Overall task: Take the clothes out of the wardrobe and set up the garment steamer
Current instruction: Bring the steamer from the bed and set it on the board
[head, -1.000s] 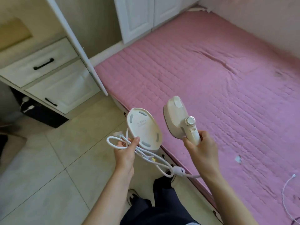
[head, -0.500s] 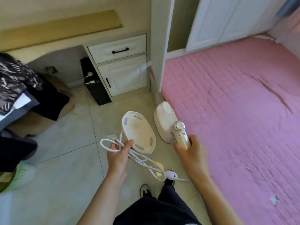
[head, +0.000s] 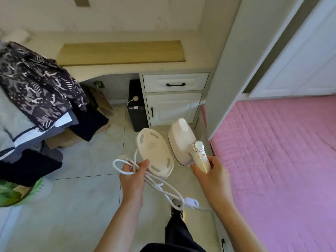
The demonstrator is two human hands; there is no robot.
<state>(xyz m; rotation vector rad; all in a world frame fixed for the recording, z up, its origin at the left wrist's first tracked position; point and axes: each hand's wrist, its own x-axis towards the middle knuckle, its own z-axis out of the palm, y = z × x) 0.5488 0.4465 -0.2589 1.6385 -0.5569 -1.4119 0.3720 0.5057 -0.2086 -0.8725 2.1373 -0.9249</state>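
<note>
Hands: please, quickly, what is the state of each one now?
Left hand: closed on the coiled white cord and the base plate.
Right hand: closed on the steamer, grip at its handle.

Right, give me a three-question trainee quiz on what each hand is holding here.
1. True or false: the right hand grips the garment steamer by its handle.
2. What does the left hand hold along with the white base plate? A) a hanger B) the coiled power cord C) a shirt
3. Fill in: the pile of clothes lies to the person's ____ side.

Key: 1 true; 2 B; 3 left.
</note>
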